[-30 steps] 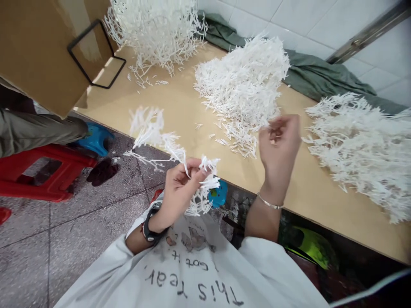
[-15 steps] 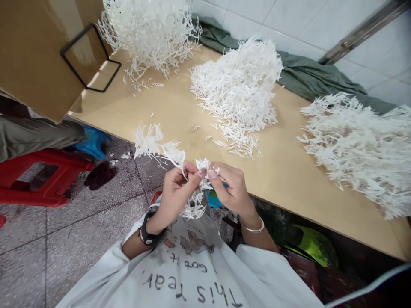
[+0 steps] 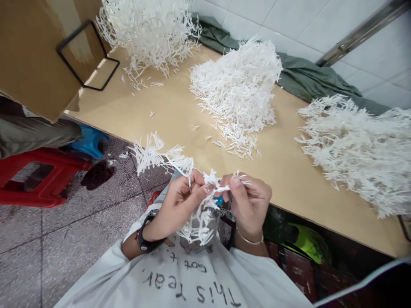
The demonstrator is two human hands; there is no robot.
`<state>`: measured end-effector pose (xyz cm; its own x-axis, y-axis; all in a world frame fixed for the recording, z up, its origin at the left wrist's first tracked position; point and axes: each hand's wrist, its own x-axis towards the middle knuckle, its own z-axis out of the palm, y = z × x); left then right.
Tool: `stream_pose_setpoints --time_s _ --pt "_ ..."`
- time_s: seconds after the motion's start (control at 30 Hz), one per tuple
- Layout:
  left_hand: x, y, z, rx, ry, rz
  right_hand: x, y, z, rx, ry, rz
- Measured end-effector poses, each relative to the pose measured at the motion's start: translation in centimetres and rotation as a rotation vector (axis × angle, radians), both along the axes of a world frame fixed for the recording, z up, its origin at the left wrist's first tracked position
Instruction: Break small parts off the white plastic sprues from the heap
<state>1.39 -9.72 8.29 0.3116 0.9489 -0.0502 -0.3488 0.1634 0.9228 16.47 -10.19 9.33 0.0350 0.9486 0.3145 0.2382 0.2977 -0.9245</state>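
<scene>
White branching strands (image 3: 205,226) hang in front of my shirt (image 3: 189,278), by the near edge of the counter (image 3: 170,102), one tuft (image 3: 150,157) spreading leftward. My left hand (image 3: 180,199) pinches them between thumb and fingers; my right hand (image 3: 252,203), just beside it, grips a thin sprig (image 3: 224,188). Beyond, a white heap (image 3: 237,85) lies on the counter.

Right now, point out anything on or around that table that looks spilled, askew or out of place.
Stray white sprigs lie on the table apart from the middle pile, and white scraps lie on the floor, as if dropped. Nothing else stands out.
</scene>
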Motion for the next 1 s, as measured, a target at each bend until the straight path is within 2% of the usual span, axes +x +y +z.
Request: stream_pose_setpoints --time_s 0.1,0.2,0.33,0.43,0.5,0.57,0.7,0.83,1.0 --pt "0.6 -0.1 0.5 -0.006 -0.019 0.039 -1.1 -0.1 0.0 0.088 0.013 -0.176" --pt "0.9 -0.1 0.6 -0.030 -0.066 0.096 -1.9 0.2 0.2 0.143 -0.016 -0.268" --pt "0.7 0.2 0.0 -0.060 -0.108 0.279 -1.7 1.1 0.3 0.195 -0.200 -0.194" --pt "0.4 0.6 -0.5 0.045 -0.089 0.347 -1.0 1.7 0.2 0.205 -0.290 -0.020" --pt "0.4 0.8 -0.8 0.166 -0.032 0.320 -0.6 1.9 0.1 0.150 -0.227 0.120" --pt "0.4 0.9 -1.0 0.259 0.032 0.255 -0.3 2.0 -0.2 0.069 -0.101 0.187" --pt "0.3 1.3 -1.6 0.338 0.130 0.140 -0.3 2.0 -1.0 -0.110 0.140 0.187" --pt "0.0 2.1 -2.5 0.387 0.076 -0.013 -0.3 2.0 -1.8 -0.275 0.380 0.170" --pt "-0.1 2.7 -3.0 0.406 0.079 -0.087 -0.6 1.5 -2.5 -0.272 0.384 0.127"
